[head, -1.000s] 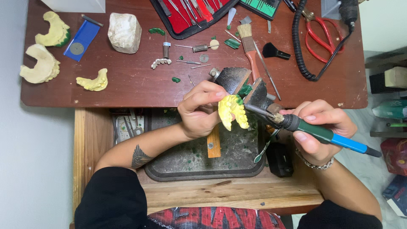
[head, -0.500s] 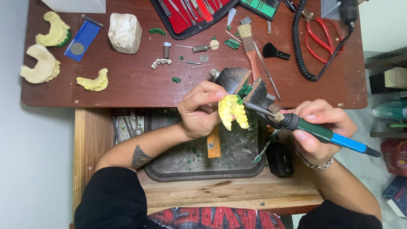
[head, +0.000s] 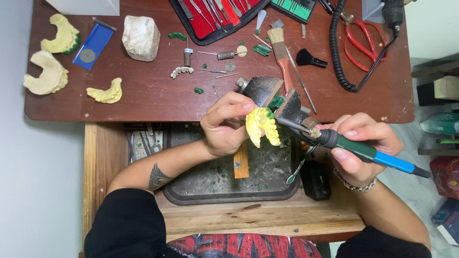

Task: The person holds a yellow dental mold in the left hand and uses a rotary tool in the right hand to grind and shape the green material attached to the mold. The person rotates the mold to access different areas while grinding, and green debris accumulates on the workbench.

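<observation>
My left hand (head: pixel 225 125) grips a yellow dental cast (head: pixel 262 126) shaped like a jaw arch, held upright over the dark tray (head: pixel 191 193). My right hand (head: pixel 359 148) holds a green and blue rotary handpiece (head: pixel 368 152). Its metal tip points left and meets the right side of the cast. Behind the cast a dark bench peg (head: pixel 273 95) with green wax sticks out from the table edge.
On the brown table (head: pixel 143 95) lie three more yellow casts (head: pixel 106 92), a white stone block (head: pixel 140 37), a red tool case (head: pixel 217 13), a brush (head: pixel 281 50), red pliers (head: pixel 361 40), a coiled black cable (head: pixel 337 52) and small burs (head: pixel 210 70). A wooden drawer (head: pixel 263 217) holds the tray.
</observation>
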